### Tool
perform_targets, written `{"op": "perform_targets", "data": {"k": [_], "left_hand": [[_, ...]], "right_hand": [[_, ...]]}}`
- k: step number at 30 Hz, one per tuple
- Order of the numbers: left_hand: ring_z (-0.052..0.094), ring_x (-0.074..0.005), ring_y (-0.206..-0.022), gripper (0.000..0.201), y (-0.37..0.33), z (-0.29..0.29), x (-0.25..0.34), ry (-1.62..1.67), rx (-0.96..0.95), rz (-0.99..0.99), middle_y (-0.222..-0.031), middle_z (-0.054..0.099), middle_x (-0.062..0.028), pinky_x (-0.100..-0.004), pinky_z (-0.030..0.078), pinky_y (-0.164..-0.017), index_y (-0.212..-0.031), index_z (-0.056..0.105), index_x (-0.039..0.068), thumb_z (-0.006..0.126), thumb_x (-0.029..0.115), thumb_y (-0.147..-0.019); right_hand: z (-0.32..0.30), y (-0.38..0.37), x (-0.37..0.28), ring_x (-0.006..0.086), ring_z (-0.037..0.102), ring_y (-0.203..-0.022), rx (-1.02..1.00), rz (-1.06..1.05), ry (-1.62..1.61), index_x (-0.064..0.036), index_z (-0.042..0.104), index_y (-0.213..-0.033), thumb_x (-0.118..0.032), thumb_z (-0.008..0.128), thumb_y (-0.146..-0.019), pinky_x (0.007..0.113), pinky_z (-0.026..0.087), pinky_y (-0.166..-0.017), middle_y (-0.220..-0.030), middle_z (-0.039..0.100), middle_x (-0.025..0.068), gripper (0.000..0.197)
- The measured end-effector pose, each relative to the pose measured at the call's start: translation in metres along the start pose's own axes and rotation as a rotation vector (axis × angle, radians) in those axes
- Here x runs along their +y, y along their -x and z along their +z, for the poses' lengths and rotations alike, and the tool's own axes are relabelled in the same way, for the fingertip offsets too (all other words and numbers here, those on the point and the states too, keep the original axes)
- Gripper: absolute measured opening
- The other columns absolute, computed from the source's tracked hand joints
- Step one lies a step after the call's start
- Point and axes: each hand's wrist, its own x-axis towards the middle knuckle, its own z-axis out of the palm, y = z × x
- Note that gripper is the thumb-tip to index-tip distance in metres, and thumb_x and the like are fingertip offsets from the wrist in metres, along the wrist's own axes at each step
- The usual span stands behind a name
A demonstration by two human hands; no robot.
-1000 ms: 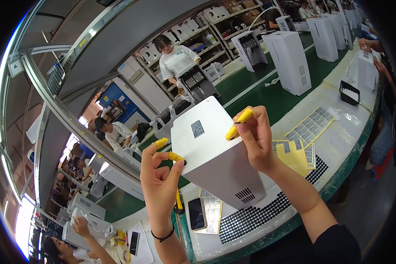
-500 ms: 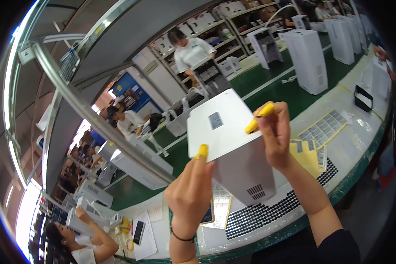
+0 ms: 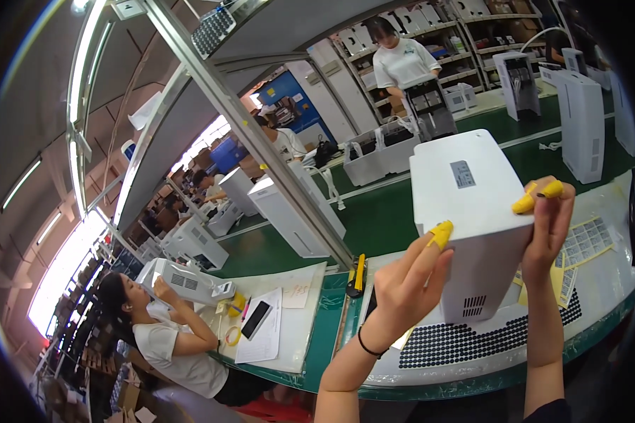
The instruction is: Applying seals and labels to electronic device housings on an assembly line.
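A tall white appliance housing (image 3: 473, 275) stands on the bench in front of me, tilted in the view. Its top carries a small grey label (image 3: 463, 174), and dark vent slots show low on its near side. My left hand (image 3: 410, 285) grips the top's near left edge, a yellow-covered fingertip pressed against it. At the near right corner, my right hand (image 3: 547, 229) holds the housing, with yellow covers on its thumb and a finger. Parts of both hands' grips are hidden by the fingers and the housing.
A sheet of black round dots (image 3: 466, 345) lies before the housing, and label sheets (image 3: 587, 243) to the right. Left are a yellow-black cutter (image 3: 357, 276), a phone (image 3: 257, 319) on paper and a seated co-worker (image 3: 180, 338). Across the green conveyor stands another co-worker (image 3: 404, 63).
The view has swung left, so the housing and my hands appear farther right and more of the left bench shows. Both hands stay on the housing's top edges.
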Motion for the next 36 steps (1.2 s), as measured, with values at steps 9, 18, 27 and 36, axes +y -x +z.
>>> {"op": "perform_targets", "data": {"k": [9, 18, 27, 36], "left_hand": [[0.033, -0.0036, -0.055, 0.080, -0.015, -0.035, 0.021, 0.240, -0.142, -0.404, -0.126, 0.056, -0.0167, -0.0195, 0.028, -0.049, -0.143, 0.025, -0.001, 0.073, 0.017, -0.081], [0.055, -0.0257, -0.115, 0.081, -0.002, -0.053, 0.051, 0.689, -0.394, -0.650, -0.145, 0.031, -0.0165, -0.0317, 0.047, -0.086, -0.145, 0.023, 0.002, 0.067, 0.005, -0.077], [0.040, -0.0357, -0.131, 0.072, 0.023, -0.058, 0.092, 0.599, -0.191, -0.561, -0.139, 0.040, -0.0248, -0.0478, 0.027, -0.110, -0.134, 0.038, 0.000, 0.066, 0.015, -0.069], [0.045, -0.0374, -0.124, 0.066, 0.021, -0.051, 0.103, 0.568, -0.194, -0.419, -0.133, 0.045, -0.0260, -0.0482, 0.032, -0.107, -0.129, 0.044, -0.001, 0.066, 0.015, -0.069]], "right_hand": [[-0.058, 0.048, -0.002, 0.0209, 0.046, -0.111, 0.050, -0.003, -0.042, -0.0032, 0.034, -0.127, -0.024, 0.040, -0.099, 0.037, 0.033, -0.099, -0.118, 0.046, 0.0141, 0.036], [-0.059, 0.056, -0.083, 0.0212, 0.043, -0.088, -0.035, -0.053, 0.189, -0.0099, 0.034, -0.092, -0.032, 0.049, -0.091, 0.040, 0.035, -0.088, -0.083, 0.043, 0.0061, 0.026], [-0.033, -0.050, -0.096, 0.0259, 0.056, -0.087, -0.255, -0.182, 0.221, -0.0037, 0.055, -0.087, -0.007, 0.071, -0.079, 0.034, 0.046, -0.080, -0.093, 0.055, 0.0114, 0.019], [-0.046, -0.076, -0.100, 0.0258, 0.054, -0.089, -0.394, -0.106, 0.490, -0.0005, 0.054, -0.086, -0.004, 0.069, -0.079, 0.032, 0.044, -0.081, -0.095, 0.056, 0.0108, 0.017]]}}
